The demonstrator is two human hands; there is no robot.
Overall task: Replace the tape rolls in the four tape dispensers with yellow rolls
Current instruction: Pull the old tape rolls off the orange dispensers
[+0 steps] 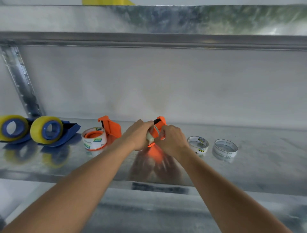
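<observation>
Both hands hold an orange tape dispenser [159,123] just above the metal shelf. My left hand [138,134] grips its pale tape roll [151,136] from the left, and my right hand [172,138] grips the dispenser's right side. A second orange dispenser [111,127] stands to the left with a clear roll [94,138] on its hub. Two blue dispensers [66,131] [29,121] at the far left carry yellow rolls [46,129] [13,127]. Two clear, nearly used-up rolls [198,144] [225,148] lie flat to the right.
The shelf [265,158] is shiny galvanised metal with a back wall close behind the dispensers. An upper shelf beam [149,39] runs overhead, with something yellow [108,2] on top at the frame's edge. A slotted upright [21,83] stands at the back left.
</observation>
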